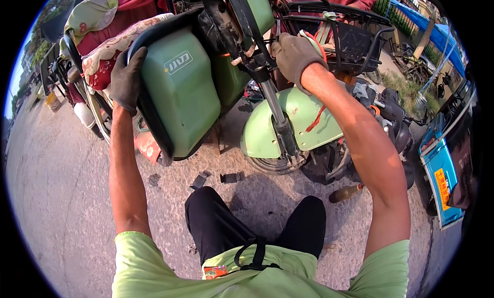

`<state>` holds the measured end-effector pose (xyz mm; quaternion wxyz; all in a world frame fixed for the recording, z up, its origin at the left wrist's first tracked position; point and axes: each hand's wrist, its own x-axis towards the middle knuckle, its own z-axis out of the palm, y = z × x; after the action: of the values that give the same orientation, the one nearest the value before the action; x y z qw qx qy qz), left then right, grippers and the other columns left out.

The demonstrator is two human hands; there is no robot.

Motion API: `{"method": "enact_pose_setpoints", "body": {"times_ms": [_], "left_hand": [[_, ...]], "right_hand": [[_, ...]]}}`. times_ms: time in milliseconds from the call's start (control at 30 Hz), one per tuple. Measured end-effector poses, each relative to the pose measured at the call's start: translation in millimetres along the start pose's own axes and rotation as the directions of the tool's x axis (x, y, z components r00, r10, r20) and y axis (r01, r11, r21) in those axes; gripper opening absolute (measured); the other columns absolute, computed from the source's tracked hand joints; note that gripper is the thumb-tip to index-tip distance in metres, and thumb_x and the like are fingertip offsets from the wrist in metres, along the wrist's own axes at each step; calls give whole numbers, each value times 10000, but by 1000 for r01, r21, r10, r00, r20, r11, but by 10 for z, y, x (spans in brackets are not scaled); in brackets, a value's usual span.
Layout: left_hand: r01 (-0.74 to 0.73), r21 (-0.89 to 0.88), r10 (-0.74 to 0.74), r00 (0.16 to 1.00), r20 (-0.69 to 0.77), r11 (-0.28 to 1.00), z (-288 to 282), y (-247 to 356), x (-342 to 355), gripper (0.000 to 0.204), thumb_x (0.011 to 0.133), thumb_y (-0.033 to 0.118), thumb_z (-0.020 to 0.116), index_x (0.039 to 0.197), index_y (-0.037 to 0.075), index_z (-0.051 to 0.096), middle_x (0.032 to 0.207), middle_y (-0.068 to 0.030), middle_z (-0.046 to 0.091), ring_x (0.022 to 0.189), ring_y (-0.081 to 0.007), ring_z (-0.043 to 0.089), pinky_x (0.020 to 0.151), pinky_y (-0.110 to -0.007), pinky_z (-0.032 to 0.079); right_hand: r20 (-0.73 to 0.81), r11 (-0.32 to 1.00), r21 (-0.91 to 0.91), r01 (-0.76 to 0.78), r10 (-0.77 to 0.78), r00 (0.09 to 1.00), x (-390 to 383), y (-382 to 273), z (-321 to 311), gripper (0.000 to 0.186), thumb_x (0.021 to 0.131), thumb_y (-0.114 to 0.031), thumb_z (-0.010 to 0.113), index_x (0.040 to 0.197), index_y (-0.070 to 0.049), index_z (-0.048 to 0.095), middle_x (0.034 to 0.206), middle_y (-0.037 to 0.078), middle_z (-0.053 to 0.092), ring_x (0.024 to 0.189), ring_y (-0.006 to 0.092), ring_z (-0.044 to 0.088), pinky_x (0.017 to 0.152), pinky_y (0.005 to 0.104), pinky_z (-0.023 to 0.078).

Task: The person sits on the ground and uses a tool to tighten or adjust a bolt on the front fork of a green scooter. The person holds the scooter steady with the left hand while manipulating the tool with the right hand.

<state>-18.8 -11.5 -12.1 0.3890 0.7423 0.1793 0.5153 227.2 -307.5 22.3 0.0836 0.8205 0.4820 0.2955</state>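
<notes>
A green leg shield (180, 87) with black edging stands in front of me, part of a parked tricycle or scooter. My left hand (126, 82), in a dark work glove, is closed round the shield's left edge, thumb in front and fingers behind. My right hand (297, 56), gloved too, is curled beside the steering column, above the metal fork tube (271, 100). Whatever lies within its fingers is hidden. Below it, a green front mudguard (262, 125) covers the wheel, and a red ribbon (315, 120) hangs under my right forearm.
Two black plastic pieces, one a bracket (231, 177), lie on the concrete before my knees. A brown bottle-like object (346, 193) lies to the right. A black wire basket (355, 46) is beyond my right hand; a floral cushion (105, 58) is behind the shield. A blue panel (442, 179) stands far right.
</notes>
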Motion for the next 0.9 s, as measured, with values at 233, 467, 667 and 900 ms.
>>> {"method": "enact_pose_setpoints", "body": {"times_ms": [233, 467, 667, 900], "left_hand": [[-3, -1, 3, 1000, 3, 1000, -12, -8, 17, 643, 933, 441, 686, 1326, -58, 586, 1171, -176, 688, 1029, -217, 659, 921, -317, 499], [-12, 41, 12, 1000, -4, 999, -30, -76, 48, 679, 925, 454, 691, 1355, -57, 567, 1200, -186, 681, 1063, -228, 659, 942, -323, 497], [-11, 31, 11, 1000, -1, 999, 10, -26, 18, 674, 926, 448, 694, 1357, -54, 565, 1197, -180, 683, 1061, -226, 659, 939, -322, 500], [-13, -41, 13, 1000, 0, 999, 8, -33, 8, 631, 930, 420, 702, 1336, -47, 581, 1153, -157, 691, 999, -199, 661, 901, -312, 511]], "right_hand": [[-36, 972, -233, 20, -29, 999, 84, -66, 196, 270, 1018, -188, 477, 1118, -31, 672, 1074, 180, 654, 961, 357, 676, 861, 432, 544], [-107, 931, 282, -233, 272, 956, -187, -249, -93, 232, 1002, -161, 505, 1130, -57, 667, 1132, 179, 646, 1072, 337, 650, 930, 418, 527], [-109, 803, 548, -233, 345, 932, -192, -109, 245, 277, 1037, -269, 500, 1093, -17, 600, 1030, 234, 668, 987, 445, 639, 860, 498, 503], [-304, 827, 552, -107, 320, 897, -343, -107, 515, 300, 1046, -265, 500, 1071, 23, 583, 971, 265, 637, 921, 433, 638, 787, 505, 499]]}}
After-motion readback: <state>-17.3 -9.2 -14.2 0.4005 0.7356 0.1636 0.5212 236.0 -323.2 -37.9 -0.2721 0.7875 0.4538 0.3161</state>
